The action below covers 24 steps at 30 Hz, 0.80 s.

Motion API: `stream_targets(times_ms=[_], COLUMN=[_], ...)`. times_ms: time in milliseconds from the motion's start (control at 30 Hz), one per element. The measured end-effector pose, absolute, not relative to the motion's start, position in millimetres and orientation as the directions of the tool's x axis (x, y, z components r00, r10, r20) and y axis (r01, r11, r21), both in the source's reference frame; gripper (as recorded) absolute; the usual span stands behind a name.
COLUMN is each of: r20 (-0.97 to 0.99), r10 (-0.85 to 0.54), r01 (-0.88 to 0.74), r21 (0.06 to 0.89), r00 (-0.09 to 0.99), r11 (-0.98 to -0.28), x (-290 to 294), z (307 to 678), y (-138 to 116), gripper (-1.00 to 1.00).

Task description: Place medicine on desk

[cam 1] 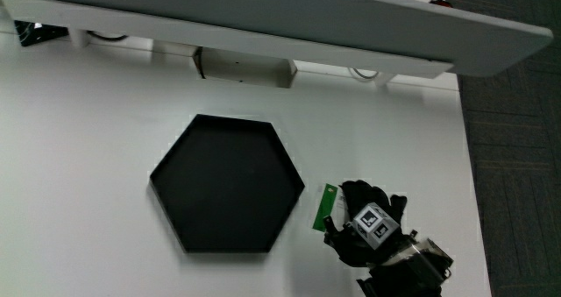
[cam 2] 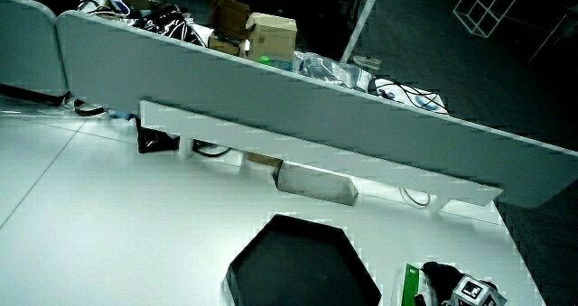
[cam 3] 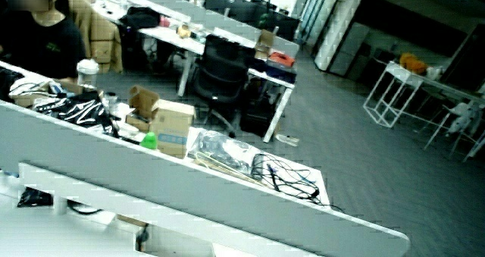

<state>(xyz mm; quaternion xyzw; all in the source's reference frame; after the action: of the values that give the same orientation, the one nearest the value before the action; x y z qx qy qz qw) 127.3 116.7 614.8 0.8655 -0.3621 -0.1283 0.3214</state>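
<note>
The hexagonal tray [cam 1: 226,185] lies on the tabletop [cam 1: 79,174], nearer the person than the partition [cam 1: 289,17]. Beside the tray the hand [cam 1: 372,231] rests, the medicine box [cam 1: 325,207] (standing on edge) between them.

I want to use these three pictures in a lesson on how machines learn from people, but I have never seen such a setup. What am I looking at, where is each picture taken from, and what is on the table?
There is no robot here. A person's hand in a black glove does the work; the small patterned cube on its back probably lets cameras track it.

The main view looks straight down on a white table. A black hexagonal tray lies on it, and nothing can be seen in it. Beside the tray, the hand is at a flat green medicine packet, fingers curled at its edge, so it seems to be gripping or releasing it, with the packet on or just over the table.

A side view looks forward across the table, showing the same tray, the packet and the low grey partition. In a side view aimed higher you see mostly that partition and the office past it, not the tabletop.
</note>
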Motion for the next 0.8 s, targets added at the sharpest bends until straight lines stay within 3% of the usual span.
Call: stream_targets(times_ms=[167,333,533,667,800], r20=[0.04,0.07,0.116,0.11,0.158], r10=[-0.651,-0.595,-0.544,-0.512,-0.491], r01=[-0.489,-0.423,-0.357,-0.302,-0.28], r21=[0.696,0.77,0.861,0.902,0.942], r00=[0.758,0.801,0.831,0.852,0.857], r11=[-0.526,-0.478,-0.362,-0.308,-0.186], x=[147.3,159.1,167.5,171.2,167.5], z=[636.5,669.5,713.9,734.8,752.4], y=[125.9,137.8,156.2,152.3,161.7], gripper=[0.0,0.0,0.0,0.0,0.0])
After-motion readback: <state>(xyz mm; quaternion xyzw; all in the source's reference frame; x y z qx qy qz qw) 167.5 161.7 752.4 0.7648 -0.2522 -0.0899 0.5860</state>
